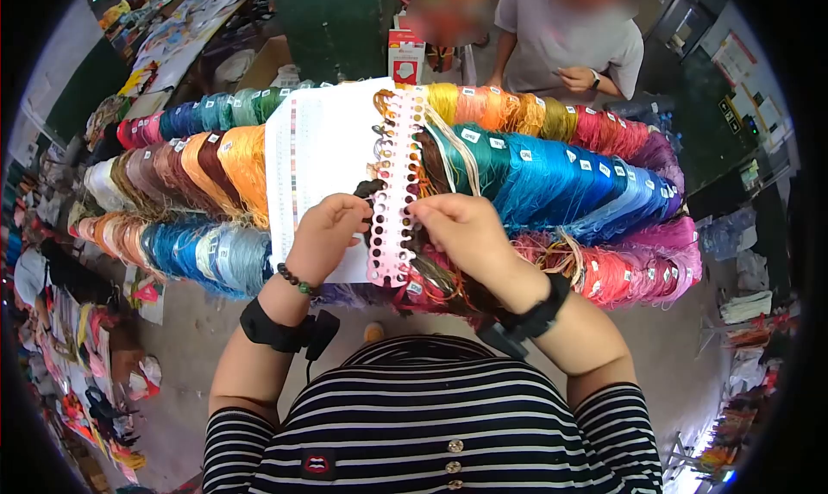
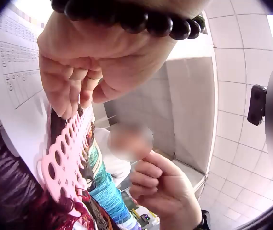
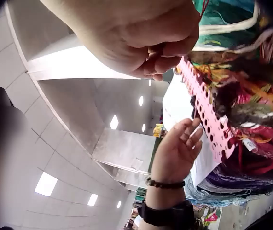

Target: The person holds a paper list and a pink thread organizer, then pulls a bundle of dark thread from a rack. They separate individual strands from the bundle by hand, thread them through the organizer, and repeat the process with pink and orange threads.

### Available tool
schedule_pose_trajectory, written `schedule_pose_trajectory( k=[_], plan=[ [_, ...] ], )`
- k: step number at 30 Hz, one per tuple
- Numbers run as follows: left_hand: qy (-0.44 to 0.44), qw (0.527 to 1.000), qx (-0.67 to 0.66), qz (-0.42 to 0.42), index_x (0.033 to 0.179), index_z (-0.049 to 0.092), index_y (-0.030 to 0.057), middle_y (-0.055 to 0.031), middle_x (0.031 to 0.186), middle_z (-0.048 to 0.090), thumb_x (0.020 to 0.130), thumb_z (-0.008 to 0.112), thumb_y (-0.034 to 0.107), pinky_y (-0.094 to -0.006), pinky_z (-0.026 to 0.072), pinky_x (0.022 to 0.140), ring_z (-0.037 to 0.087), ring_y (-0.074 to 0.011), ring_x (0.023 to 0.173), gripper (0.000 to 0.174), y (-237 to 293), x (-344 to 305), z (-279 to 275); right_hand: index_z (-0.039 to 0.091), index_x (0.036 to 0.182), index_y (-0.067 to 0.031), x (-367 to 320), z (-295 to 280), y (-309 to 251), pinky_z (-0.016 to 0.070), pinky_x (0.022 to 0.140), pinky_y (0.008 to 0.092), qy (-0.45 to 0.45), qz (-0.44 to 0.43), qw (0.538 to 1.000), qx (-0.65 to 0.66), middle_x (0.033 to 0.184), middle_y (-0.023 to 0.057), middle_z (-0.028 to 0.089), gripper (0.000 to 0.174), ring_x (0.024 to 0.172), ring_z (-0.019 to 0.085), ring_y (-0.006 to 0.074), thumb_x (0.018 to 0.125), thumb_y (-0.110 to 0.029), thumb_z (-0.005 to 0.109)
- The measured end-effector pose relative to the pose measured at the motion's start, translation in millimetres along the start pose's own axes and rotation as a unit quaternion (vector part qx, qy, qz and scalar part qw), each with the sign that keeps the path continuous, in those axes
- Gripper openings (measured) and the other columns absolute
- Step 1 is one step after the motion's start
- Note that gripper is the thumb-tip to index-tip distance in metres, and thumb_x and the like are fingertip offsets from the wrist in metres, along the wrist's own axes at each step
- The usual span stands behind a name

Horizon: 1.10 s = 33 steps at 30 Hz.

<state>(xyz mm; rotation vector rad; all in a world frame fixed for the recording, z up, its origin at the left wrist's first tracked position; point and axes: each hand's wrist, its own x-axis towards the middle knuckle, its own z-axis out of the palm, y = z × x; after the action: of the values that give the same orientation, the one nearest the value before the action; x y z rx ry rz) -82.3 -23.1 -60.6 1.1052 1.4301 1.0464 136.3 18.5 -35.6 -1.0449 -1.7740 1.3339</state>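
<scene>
A long pink thread card with rows of round holes lies on a white printed sheet, skeins looped along its edges. My left hand is at the card's left edge, thumb and fingers pinching a dark thread bundle. On the opposite edge my right hand has its thumb and forefinger pinched together close over the holes. A thin red thread runs up from that hand in the right wrist view; the pinched end is hidden by the fingers.
Rows of labelled thread hanks surround the sheet, orange ones on the left and blue ones on the right. Loose mixed strands hang by the card's lower end. A person in a light shirt stands across the rack.
</scene>
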Motion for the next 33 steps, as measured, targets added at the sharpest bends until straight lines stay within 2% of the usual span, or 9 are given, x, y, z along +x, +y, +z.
schedule_pose_trajectory(
  k=[4,11,14,20,24,27,28,31,33],
  plan=[
    [-0.051,0.998,-0.029,0.002,0.113,0.052,0.0016,-0.0075,0.1,0.065,0.091,0.051,0.009,-0.0249,0.0511,0.074,0.061,-0.0114,0.086,0.023,-7,15,-8,0.069,0.09,0.0015,28,32,31,0.0468,0.056,0.0257,-0.013,0.058,0.998,0.006,0.066,0.0057,0.064,0.021,0.057,0.058,0.0097,0.09,-0.017,0.059],
    [-0.087,0.994,-0.048,0.034,0.113,0.046,0.0001,-0.0062,0.094,0.061,0.086,0.053,0.0,-0.0223,0.0484,0.065,0.061,-0.0111,0.078,0.027,-3,26,-5,0.065,0.082,0.0009,35,38,27,0.0451,0.053,0.0223,-0.019,0.097,0.995,-0.002,0.065,0.0031,0.061,0.021,0.055,0.055,0.008,0.093,-0.014,0.056],
    [-0.081,0.995,-0.04,0.044,0.111,0.046,0.0001,-0.0064,0.093,0.062,0.086,0.054,-0.001,-0.022,0.0469,0.062,0.061,-0.0103,0.077,0.026,-5,29,-2,0.066,0.075,0.0,34,38,26,0.0465,0.054,0.029,0.0,0.087,0.995,-0.05,0.062,0.0064,0.063,0.025,0.055,0.058,0.012,0.089,-0.02,0.059],
    [-0.096,0.992,-0.076,0.039,0.11,0.047,0.001,-0.006,0.088,0.063,0.083,0.058,0.0,-0.0207,0.0468,0.059,0.061,-0.0092,0.074,0.029,-6,33,-2,0.066,0.072,-0.0022,34,40,15,0.0479,0.059,0.039,0.032,0.056,0.985,-0.157,0.065,0.0166,0.062,0.027,0.059,0.061,0.0294,0.085,-0.025,0.058],
    [-0.056,0.996,0.013,0.069,0.107,0.048,-0.0022,-0.0077,0.081,0.066,0.082,0.06,0.001,-0.0232,0.0498,0.052,0.062,-0.0112,0.067,0.028,-4,34,1,0.067,0.076,-0.0038,33,41,3,0.0482,0.066,0.0463,0.03,0.025,0.971,-0.234,0.072,0.0201,0.063,0.024,0.071,0.062,0.0388,0.084,-0.024,0.056],
    [-0.063,0.993,-0.02,0.093,0.105,0.049,-0.0025,-0.0086,0.08,0.066,0.083,0.059,0.0,-0.0228,0.0504,0.06,0.063,-0.0115,0.069,0.025,-6,33,-2,0.064,0.076,-0.0025,33,42,7,0.048,0.06,0.0393,0.038,0.03,0.978,-0.203,0.065,0.0154,0.062,0.026,0.061,0.062,0.0306,0.086,-0.026,0.06],
    [-0.047,0.991,0.036,0.12,0.106,0.048,-0.0028,-0.0092,0.082,0.067,0.083,0.06,0.001,-0.023,0.05,0.063,0.064,-0.0122,0.071,0.026,-7,33,-6,0.06,0.085,-0.0013,33,42,16,0.0462,0.056,0.0334,0.022,0.049,0.99,-0.127,0.063,0.011,0.062,0.021,0.057,0.061,0.0206,0.088,-0.022,0.061],
    [-0.022,0.991,0.044,0.123,0.11,0.047,0.0011,-0.0069,0.083,0.066,0.084,0.062,0.001,-0.0218,0.049,0.068,0.062,-0.0099,0.075,0.03,-1,28,-17,0.053,0.1,-0.0028,31,40,23,0.0428,0.055,0.0232,0.009,0.055,0.994,-0.091,0.069,0.0019,0.06,0.015,0.06,0.054,0.0068,0.092,-0.014,0.058],
    [-0.089,0.983,-0.156,0.027,0.11,0.048,0.0029,-0.0089,0.09,0.067,0.085,0.064,0.004,-0.0227,0.0484,0.075,0.062,-0.0105,0.083,0.029,7,26,-18,0.048,0.103,-0.0038,32,38,26,0.0428,0.055,0.0224,-0.012,0.088,0.996,-0.002,0.073,0.0033,0.061,0.014,0.063,0.056,0.0086,0.093,-0.01,0.055]
  ],
)
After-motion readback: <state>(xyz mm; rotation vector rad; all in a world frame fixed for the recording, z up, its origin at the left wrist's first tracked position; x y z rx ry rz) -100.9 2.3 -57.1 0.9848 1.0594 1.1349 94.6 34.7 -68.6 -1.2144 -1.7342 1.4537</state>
